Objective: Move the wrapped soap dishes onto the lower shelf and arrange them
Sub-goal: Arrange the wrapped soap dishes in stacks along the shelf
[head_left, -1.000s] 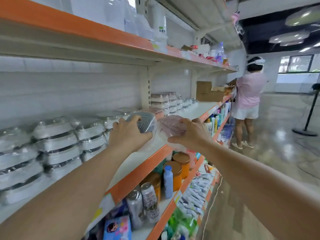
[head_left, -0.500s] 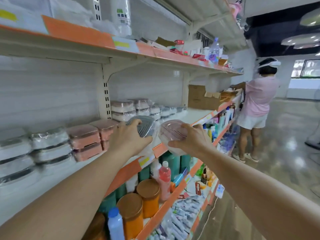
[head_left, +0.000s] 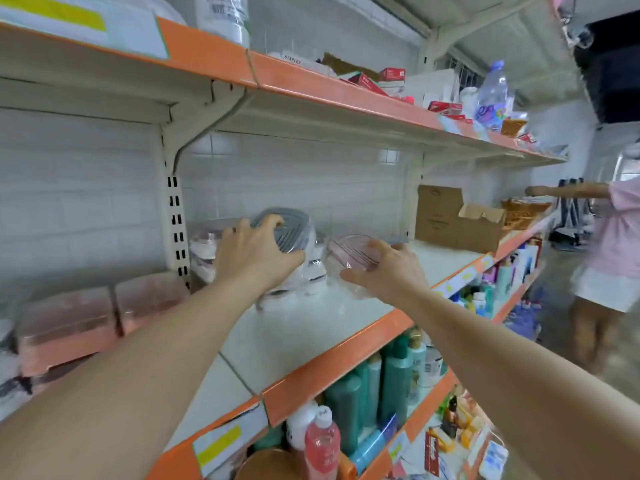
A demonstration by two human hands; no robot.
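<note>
My left hand (head_left: 254,252) grips a wrapped grey soap dish (head_left: 287,230) from above, held over the white shelf (head_left: 311,327) with the orange front edge. My right hand (head_left: 384,271) holds a wrapped pink soap dish (head_left: 349,251) just to the right of it, low over the shelf surface. Behind my left hand stands a stack of wrapped white and pink soap dishes (head_left: 207,251) against the back wall. Further wrapped pink dishes (head_left: 65,323) sit stacked at the far left of the same shelf.
A brown cardboard box (head_left: 450,220) stands on the shelf to the right. Bottles (head_left: 381,386) fill the shelf below. The upper shelf (head_left: 329,88) carries small boxes and a water bottle. A person in a pink top (head_left: 620,237) stands in the aisle at right.
I have moved right along the shelving, past the stacked dishes. Both hands have carried their dishes further in over the shelf and lower, close to the stack by the back wall.
</note>
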